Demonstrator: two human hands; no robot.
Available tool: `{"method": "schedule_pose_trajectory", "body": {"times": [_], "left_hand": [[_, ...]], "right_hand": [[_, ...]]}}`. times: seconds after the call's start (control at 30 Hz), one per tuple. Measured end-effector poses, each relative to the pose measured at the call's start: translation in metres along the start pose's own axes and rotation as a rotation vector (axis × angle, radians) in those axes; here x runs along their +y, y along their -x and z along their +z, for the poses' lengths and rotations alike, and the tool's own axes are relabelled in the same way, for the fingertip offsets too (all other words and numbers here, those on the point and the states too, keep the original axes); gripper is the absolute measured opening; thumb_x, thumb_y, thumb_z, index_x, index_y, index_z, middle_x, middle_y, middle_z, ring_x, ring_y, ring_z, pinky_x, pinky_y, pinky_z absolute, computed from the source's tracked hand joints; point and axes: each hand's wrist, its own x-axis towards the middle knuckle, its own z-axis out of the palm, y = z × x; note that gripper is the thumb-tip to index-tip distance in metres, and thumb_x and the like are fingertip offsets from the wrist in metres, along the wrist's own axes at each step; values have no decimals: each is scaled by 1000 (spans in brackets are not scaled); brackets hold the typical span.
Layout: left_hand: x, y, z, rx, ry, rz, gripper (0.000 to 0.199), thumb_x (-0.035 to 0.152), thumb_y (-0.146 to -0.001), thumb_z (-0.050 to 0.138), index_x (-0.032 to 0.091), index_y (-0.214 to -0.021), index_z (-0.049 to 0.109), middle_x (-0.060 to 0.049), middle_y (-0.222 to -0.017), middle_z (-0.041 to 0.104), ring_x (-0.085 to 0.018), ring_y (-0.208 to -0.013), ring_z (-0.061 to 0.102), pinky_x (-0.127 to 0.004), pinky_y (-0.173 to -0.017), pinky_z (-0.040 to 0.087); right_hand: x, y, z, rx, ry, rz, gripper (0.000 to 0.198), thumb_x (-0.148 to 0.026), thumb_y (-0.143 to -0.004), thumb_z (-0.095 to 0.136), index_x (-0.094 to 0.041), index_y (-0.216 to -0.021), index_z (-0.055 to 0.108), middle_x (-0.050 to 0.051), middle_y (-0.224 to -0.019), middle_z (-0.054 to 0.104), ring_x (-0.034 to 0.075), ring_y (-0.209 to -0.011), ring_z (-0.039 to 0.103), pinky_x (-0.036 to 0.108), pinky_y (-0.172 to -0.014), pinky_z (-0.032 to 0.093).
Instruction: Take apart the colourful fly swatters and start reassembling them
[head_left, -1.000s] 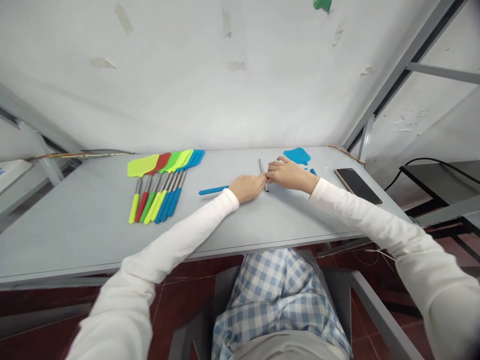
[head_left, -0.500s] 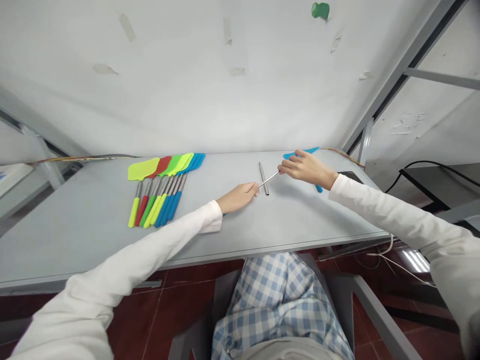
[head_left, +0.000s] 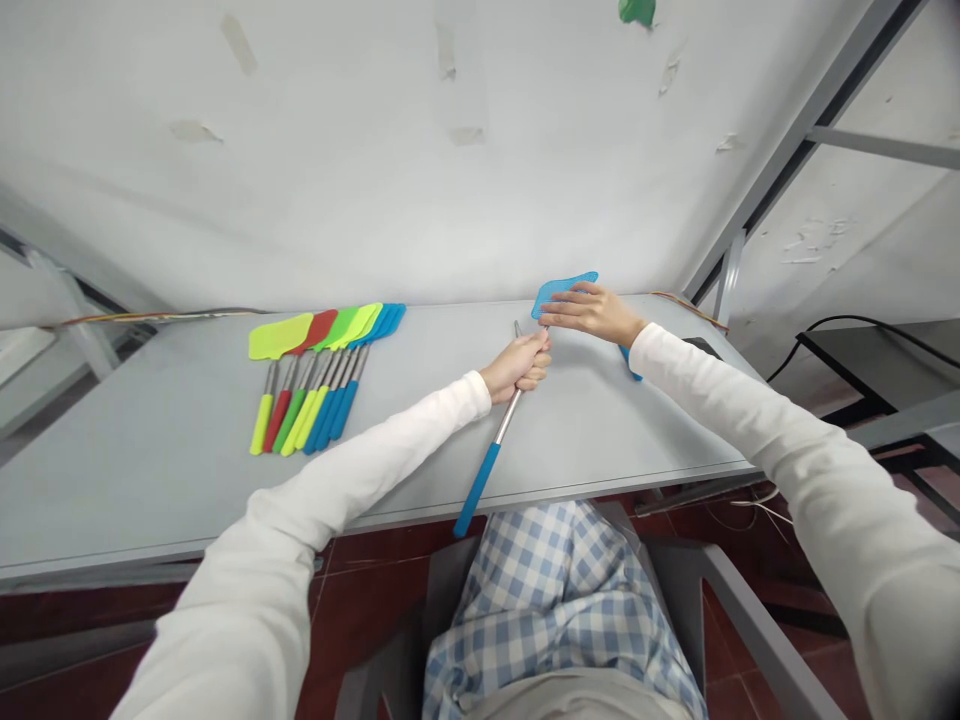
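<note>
The left hand (head_left: 519, 364), just right of the frame's centre, is closed in a fist around the metal rod (head_left: 507, 418) of a blue fly swatter (head_left: 480, 470). The rod runs down and to the left from the fist, and its blue handle (head_left: 475, 490) sticks out past the near edge of the table (head_left: 150, 470), above the person's checked lap. The right hand (head_left: 592, 310), a little higher and further right, has its fingers laid flat over the swatter's blue head (head_left: 561, 290) with the thumb under it, pinching the head where it meets the top of the rod. The head is lifted off the table and tilted up toward the wall. The two hands sit close together, almost touching, with the join between rod and head hidden between them.

Just behind the left fist a short bare metal tube (head_left: 517, 328) lies on the table, mostly covered by the hand. Under the right wrist another blue piece (head_left: 628, 362) pokes out, and I cannot tell what it is. Beyond the right sleeve, at the table's right edge, a dark phone (head_left: 703, 346) is partly hidden.

Toward the upper left of the table, well apart from the hands, a row of finished swatters (head_left: 319, 370) lies side by side, heads to the wall: yellow, red, green, yellow-green and several blue, overlapping like a fan. The wall (head_left: 375, 150) behind is white with scraps of tape.
</note>
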Motion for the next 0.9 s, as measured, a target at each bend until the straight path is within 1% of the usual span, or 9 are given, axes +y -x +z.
{"method": "schedule_pose_trajectory", "body": {"times": [0.13,0.2,0.3,0.37,0.4,0.47,0.53,0.7,0.9], "left_hand": [[3,3,9,44,54,26,34,39,-98,35,21,-70,34,12,-50,14,-2,-35,8,-16,-34,1],[-1,14,10,54,58,17,34,40,-97,39,21,-69,34,12,-50,15,-2,-34,9,-15,-33,1],[-14,33,-3,11,45,-48,32,41,-92,50,21,-71,37,12,-49,19,-1,-33,12,-14,-31,3],[-17,39,-18,57,100,-67,31,39,-91,51,21,-71,36,13,-49,18,-1,-32,11,-13,-30,2],[-16,39,-26,121,160,-56,31,36,-92,50,21,-69,34,13,-48,17,-1,-32,10,-13,-30,2],[-10,32,-36,113,303,2,33,33,-94,47,21,-68,31,13,-50,16,-1,-32,9,-14,-30,1],[-1,21,-38,48,426,65,34,36,-96,42,20,-67,31,12,-51,13,-1,-31,9,-14,-30,0],[5,-2,-37,-30,659,89,36,32,-98,36,20,-65,31,11,-53,12,-2,-32,12,-15,-29,3],[-5,-10,-54,14,722,164,39,33,-100,31,20,-63,31,10,-50,16,-3,-34,17,-15,-30,9]], "right_hand": [[8,-6,3,26,-16,45,27,-34,-96,45,-36,-112,67,-3,-120,68,21,-118,60,49,-107,39],[19,-2,-7,81,68,149,29,-31,-95,46,-32,-115,67,-1,-121,68,20,-118,60,43,-105,42],[44,17,-36,232,228,382,41,-21,-98,31,-19,-119,66,9,-118,69,21,-110,64,39,-94,48],[55,30,-50,274,315,431,47,-13,-96,27,-21,-124,63,9,-123,66,21,-115,61,42,-96,47],[56,34,-51,198,352,400,47,-10,-93,31,-24,-123,65,6,-124,66,21,-119,59,43,-100,44],[51,34,-40,5,336,292,44,-7,-89,40,-29,-114,69,0,-119,69,21,-123,56,48,-110,35],[39,27,-15,40,293,332,38,-11,-89,45,-30,-109,72,-2,-121,68,24,-133,46,51,-112,30],[25,17,46,143,125,538,31,-15,-88,51,-28,-99,76,2,-125,66,26,-129,46,51,-109,31],[52,50,45,121,65,662,40,-2,-79,51,-28,-97,76,4,-120,69,28,-124,49,60,-106,27]]}}
